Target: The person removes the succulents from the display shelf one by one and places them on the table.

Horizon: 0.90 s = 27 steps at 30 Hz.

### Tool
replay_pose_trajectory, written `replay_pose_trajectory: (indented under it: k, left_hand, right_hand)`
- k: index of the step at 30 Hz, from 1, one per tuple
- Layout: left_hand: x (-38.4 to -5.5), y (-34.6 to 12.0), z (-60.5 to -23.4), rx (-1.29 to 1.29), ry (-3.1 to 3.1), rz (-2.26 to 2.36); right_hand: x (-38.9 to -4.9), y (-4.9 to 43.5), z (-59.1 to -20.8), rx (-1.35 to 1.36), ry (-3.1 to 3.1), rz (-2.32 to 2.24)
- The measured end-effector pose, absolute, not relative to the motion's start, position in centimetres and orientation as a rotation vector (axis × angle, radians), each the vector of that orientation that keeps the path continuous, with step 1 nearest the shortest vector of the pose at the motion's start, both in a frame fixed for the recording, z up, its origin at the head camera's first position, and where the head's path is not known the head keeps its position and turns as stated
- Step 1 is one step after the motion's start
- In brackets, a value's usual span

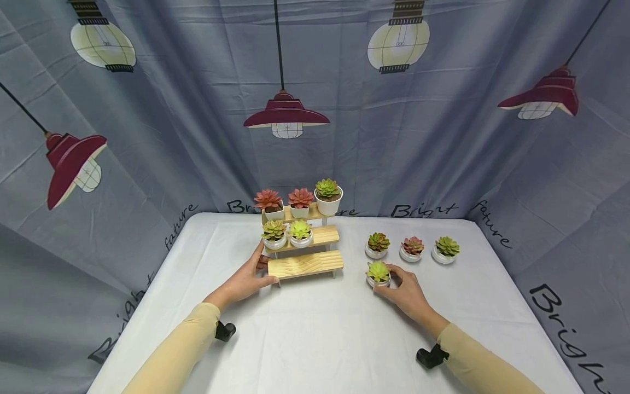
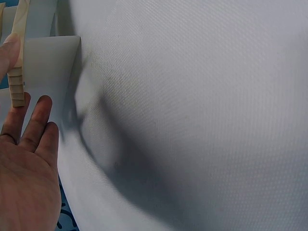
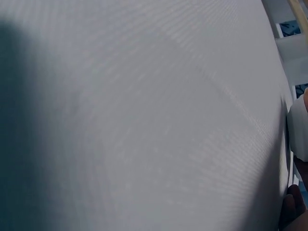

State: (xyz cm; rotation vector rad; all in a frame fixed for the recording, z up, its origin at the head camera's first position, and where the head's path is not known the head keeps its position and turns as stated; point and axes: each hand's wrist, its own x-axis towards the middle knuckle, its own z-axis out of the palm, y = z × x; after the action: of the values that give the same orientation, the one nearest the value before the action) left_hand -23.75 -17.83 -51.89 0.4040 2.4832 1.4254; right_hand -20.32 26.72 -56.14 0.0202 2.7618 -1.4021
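Observation:
A three-step wooden plant stand (image 1: 305, 265) stands left of centre. At its left end, my left hand (image 1: 250, 277) grips the lowest step, thumb by the front corner; the left wrist view shows the thumb on the board's end (image 2: 17, 79), other fingers stretched out beside it. My right hand (image 1: 406, 293) pinches a light green potted succulent (image 1: 378, 271) between thumb and fingers. Its white pot (image 3: 299, 130) barely shows at the right wrist view's edge. Two small succulents, a yellow-green one (image 1: 274, 231) and a bright green one (image 1: 300, 230), sit on the middle step.
On the top step stand two red succulents (image 1: 268, 200) and a larger green one (image 1: 327, 189). Behind my right hand, a red-green succulent (image 1: 378, 242), a pink one (image 1: 412, 246) and a green one (image 1: 446, 247) form a row on the white table (image 1: 315, 345). A grey curtain hangs behind.

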Motion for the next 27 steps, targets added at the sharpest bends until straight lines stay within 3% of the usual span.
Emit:
replay_pose_trajectory:
  k: [27]
  left_hand:
    - [-22.7, -17.2, -50.3, 0.416, 2.443, 1.507]
  right_hand:
    - [-20.2, 26.8, -56.4, 0.004, 2.747, -1.455]
